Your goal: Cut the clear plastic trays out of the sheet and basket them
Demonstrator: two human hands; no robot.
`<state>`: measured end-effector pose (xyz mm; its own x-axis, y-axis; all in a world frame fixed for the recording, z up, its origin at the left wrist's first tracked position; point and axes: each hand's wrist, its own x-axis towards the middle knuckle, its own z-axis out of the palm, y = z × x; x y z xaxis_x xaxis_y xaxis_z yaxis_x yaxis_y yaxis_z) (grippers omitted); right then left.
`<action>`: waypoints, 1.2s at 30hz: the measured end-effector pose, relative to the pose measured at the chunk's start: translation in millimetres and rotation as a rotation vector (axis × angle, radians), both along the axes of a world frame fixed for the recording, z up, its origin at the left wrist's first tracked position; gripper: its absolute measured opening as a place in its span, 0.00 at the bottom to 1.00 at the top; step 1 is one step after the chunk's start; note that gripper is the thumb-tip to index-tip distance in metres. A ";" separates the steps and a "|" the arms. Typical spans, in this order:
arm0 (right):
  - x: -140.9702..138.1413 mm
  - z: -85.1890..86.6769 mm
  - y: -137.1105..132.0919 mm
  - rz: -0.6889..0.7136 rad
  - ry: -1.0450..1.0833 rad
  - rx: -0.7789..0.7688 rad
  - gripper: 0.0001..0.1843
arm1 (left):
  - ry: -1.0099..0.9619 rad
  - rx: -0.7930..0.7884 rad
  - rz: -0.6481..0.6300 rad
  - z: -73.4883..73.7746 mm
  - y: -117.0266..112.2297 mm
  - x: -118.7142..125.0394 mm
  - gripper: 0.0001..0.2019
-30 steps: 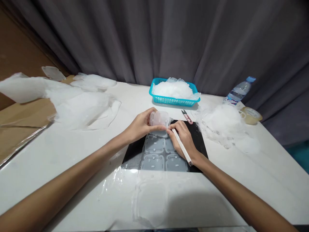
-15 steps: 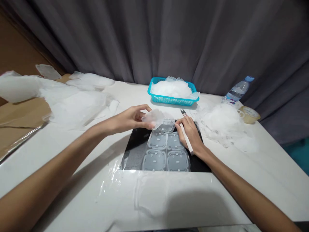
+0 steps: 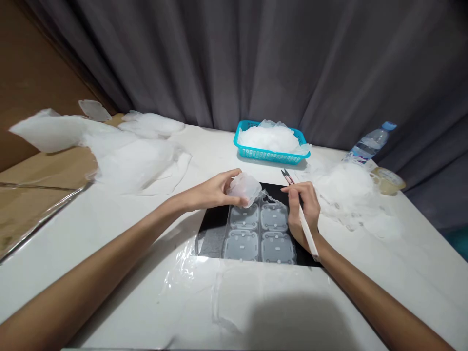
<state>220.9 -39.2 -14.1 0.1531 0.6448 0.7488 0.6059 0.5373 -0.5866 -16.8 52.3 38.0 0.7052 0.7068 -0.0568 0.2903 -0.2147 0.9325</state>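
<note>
My left hand (image 3: 228,190) is closed around a thin, translucent white rounded piece (image 3: 245,187), held just above the far end of a moulded sheet. This translucent sheet (image 3: 259,224), marked with rounded-square shapes, lies on a black mat (image 3: 212,239). A thin, crumpled clear strip (image 3: 269,196) shows near the sheet's far edge. In my right hand (image 3: 305,209) are snips (image 3: 287,176) with dark pointed blades, facing away from me. Their long white handle (image 3: 308,231) passes under the thumb toward my wrist. Whether the blades touch anything is hard to see.
A turquoise basket (image 3: 272,155) heaped with translucent pieces stands at the back. To the left, similar pieces (image 3: 131,158) spread over cardboard (image 3: 54,178). A scrap pile (image 3: 345,190), a water bottle (image 3: 371,141) and a round tub (image 3: 389,180) are on the right.
The whole view has shifted slightly. My left hand has moved right and nearer with its piece, and my right hand has drawn right. A clear shape at the sheet's far end no longer shows.
</note>
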 end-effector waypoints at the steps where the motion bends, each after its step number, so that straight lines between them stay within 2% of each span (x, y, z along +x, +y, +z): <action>1: 0.4 0.9 0.6 -0.010 0.031 -0.008 0.15 | 0.007 0.010 0.000 -1.3 -0.2 0.4 0.19; 3: 2.4 0.8 4.2 -0.007 0.068 -0.070 0.20 | 0.001 0.011 -0.007 -4.0 -0.8 2.0 0.19; 5: 6.7 -2.9 10.8 0.010 0.017 -0.169 0.21 | -0.021 -0.019 -0.028 -5.5 -1.6 4.0 0.17; 10: 24.6 -22.7 27.6 0.062 -0.407 -0.290 0.11 | -0.091 -0.131 -0.046 -1.6 -4.7 8.4 0.11; 15: 41.1 -28.4 28.7 -0.029 -0.570 -0.299 0.18 | -0.107 -0.121 -0.055 6.2 -10.2 10.2 0.10; 18: 41.6 -20.5 25.7 -0.059 -0.486 -0.298 0.20 | -0.124 -0.130 -0.075 10.4 -14.3 11.8 0.10; 20: 35.9 -10.8 21.7 0.006 -0.361 -0.282 0.17 | -0.137 -0.131 -0.080 13.0 -17.0 13.3 0.10; 23: 22.6 6.9 12.1 0.213 -0.213 -0.286 0.13 | -0.162 -0.136 -0.079 16.2 -20.3 15.4 0.08; 26: 13.1 19.2 2.7 0.447 -0.105 -0.389 0.13 | -0.174 -0.129 -0.083 17.6 -21.9 16.0 0.09; 28: 11.3 21.6 -0.5 0.562 0.004 -0.475 0.13 | -0.169 -0.112 -0.090 17.7 -22.4 15.4 0.11; 30: 12.4 20.2 -0.7 0.617 0.099 -0.535 0.12 | -0.163 -0.104 -0.102 17.6 -22.9 14.5 0.12; 36: 17.6 15.1 2.9 0.644 0.184 -0.582 0.10 | -0.188 -0.135 -0.124 20.4 -25.2 13.2 0.10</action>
